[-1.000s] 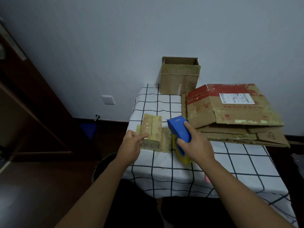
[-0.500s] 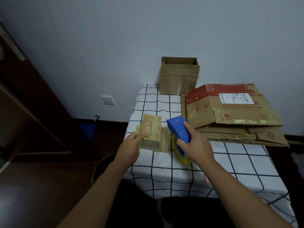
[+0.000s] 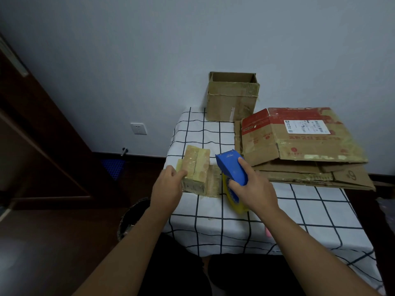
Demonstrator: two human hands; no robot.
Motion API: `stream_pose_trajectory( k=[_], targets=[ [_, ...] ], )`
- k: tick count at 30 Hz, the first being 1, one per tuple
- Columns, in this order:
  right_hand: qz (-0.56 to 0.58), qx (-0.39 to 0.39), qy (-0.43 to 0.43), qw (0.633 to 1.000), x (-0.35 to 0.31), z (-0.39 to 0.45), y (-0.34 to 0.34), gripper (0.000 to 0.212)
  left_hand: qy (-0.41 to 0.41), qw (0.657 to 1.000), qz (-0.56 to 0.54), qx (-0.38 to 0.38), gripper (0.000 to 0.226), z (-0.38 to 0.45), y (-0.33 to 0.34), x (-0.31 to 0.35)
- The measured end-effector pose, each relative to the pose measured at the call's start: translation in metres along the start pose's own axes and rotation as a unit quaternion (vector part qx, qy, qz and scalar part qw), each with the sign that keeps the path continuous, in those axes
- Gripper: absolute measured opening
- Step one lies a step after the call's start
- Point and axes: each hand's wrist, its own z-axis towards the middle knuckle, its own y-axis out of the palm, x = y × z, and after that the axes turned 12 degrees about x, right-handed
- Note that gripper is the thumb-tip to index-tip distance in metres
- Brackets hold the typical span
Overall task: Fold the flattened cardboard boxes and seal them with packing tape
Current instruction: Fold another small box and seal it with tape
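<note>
Head view: nearest, the right hand [image 3: 254, 189] grips the blue tape dispenser [image 3: 232, 168], index finger along its top, the yellow tape roll [image 3: 233, 199] under it touching the tabletop [image 3: 213, 227]. Just left, the left hand [image 3: 168, 186] holds the near left side of the small box [image 3: 196, 173], thumb on its edge; the box stands on the checked cloth, glossy with tape. Farther right lies a stack of flattened boxes [image 3: 299, 150]. At the far edge, against the wall, stands an open box [image 3: 232, 99].
</note>
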Motion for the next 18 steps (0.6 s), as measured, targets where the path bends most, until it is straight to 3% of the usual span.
stream_pose_trajectory(
  k=[9, 18],
  targets=[
    [-0.001, -0.001, 0.001, 1.0, 0.001, 0.0, 0.001, 0.074, -0.108, 0.993, -0.042, -0.005, 0.032, -0.007, 0.002, 0.028],
    [0.008, 0.0, 0.005, 1.0, 0.002, -0.001, 0.001, 0.075, -0.159, 0.985, -0.041, -0.049, 0.069, -0.014, 0.009, 0.046]
  ],
)
